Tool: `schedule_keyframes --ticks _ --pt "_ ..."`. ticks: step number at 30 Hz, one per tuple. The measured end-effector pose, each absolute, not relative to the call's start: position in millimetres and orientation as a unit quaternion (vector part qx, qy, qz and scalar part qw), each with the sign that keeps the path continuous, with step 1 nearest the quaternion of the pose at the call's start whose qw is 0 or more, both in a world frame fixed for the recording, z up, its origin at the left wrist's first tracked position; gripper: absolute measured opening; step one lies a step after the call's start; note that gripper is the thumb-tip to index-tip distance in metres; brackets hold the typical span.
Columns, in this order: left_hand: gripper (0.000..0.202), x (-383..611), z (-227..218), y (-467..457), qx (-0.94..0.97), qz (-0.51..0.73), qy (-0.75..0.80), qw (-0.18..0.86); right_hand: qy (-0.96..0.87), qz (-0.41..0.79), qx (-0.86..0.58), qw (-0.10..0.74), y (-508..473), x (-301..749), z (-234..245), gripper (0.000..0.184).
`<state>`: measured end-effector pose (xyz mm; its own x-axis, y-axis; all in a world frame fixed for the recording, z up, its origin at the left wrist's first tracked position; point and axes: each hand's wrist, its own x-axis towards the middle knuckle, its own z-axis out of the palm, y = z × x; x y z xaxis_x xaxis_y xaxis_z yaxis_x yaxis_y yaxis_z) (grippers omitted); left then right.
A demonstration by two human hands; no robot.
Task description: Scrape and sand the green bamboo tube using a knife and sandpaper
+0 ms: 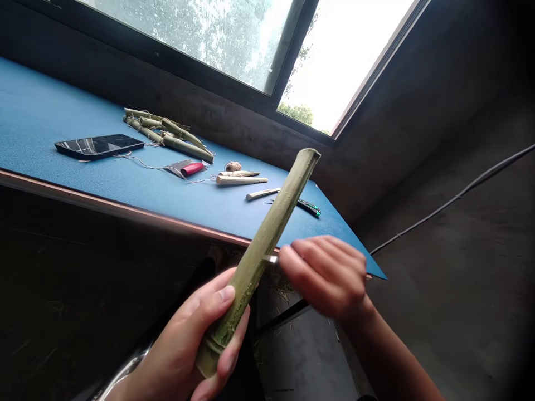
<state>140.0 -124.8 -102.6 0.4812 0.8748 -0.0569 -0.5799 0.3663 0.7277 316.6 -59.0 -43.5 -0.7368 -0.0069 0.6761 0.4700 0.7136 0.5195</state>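
One blue table (179, 197) beneath window (225, 33); left hand (188, 331) grips bamboo (263, 239), right hand (328, 273) clenches blade (273, 259).

Bamboo tube (270, 228) in left hand (179, 340), in front of table (167, 195). Right hand (330, 273) right of tube, blade (273, 259) between. On table: cutter (310, 208) right of tube; wooden stick (242, 181) left; bamboo pieces (188, 146) farther left; phone (100, 146) farthest. Window (200, 39) behind tube.

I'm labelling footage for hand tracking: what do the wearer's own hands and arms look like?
The left hand and right hand are ungloved. The left thumbnail looks short, and no ring shows there. The right hand is blurred, so fine markings can't be made out. The right forearm is bare, with no sleeve or watch in view.
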Motion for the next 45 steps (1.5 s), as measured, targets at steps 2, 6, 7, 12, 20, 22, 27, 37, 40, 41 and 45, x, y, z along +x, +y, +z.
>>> schedule_keyframes --ticks 2,6,7,12,20,22,27,37,40,41,45 --pt "0.038 140.2 -104.3 -124.9 0.320 0.461 0.225 0.796 -0.862 -0.353 -0.142 0.336 -59.3 316.6 -43.5 0.007" --pt "0.037 139.4 -105.7 -126.3 0.319 0.463 0.229 0.795 -0.872 -0.358 -0.120 0.312 -59.6 317.7 -42.9 0.008" --pt "0.038 139.1 -105.0 -126.6 0.319 0.466 0.228 0.793 -0.866 -0.362 -0.130 0.319 -59.4 318.0 -42.7 0.007" --pt "0.041 138.1 -100.7 -126.8 0.332 0.455 0.232 0.793 -0.870 -0.362 -0.125 0.311 -58.1 318.4 -42.2 0.006" --pt "0.038 139.6 -106.8 -127.2 0.316 0.467 0.237 0.791 -0.868 -0.367 -0.125 0.310 -58.0 318.0 -41.9 0.005" --pt "0.039 139.7 -106.4 -126.8 0.314 0.469 0.235 0.791 -0.861 -0.371 -0.143 0.317 -57.4 318.3 -41.9 0.005" --pt "0.039 140.0 -103.0 -125.6 0.322 0.466 0.243 0.787 -0.865 -0.373 -0.126 0.310 -56.4 318.8 -42.1 0.005" --pt "0.037 141.4 -102.7 -125.4 0.329 0.460 0.249 0.786 -0.863 -0.375 -0.121 0.318 -58.3 316.5 -43.7 0.007" --pt "0.037 140.7 -103.6 -125.6 0.330 0.456 0.248 0.789 -0.864 -0.373 -0.117 0.317 -56.7 317.0 -44.0 0.009" --pt "0.037 140.5 -103.7 -125.9 0.327 0.459 0.244 0.789 -0.860 -0.373 -0.128 0.325 -56.4 317.4 -44.2 0.008" --pt "0.039 139.9 -102.7 -126.1 0.333 0.454 0.248 0.788 -0.866 -0.363 -0.124 0.321 -56.7 318.4 -44.6 0.008"
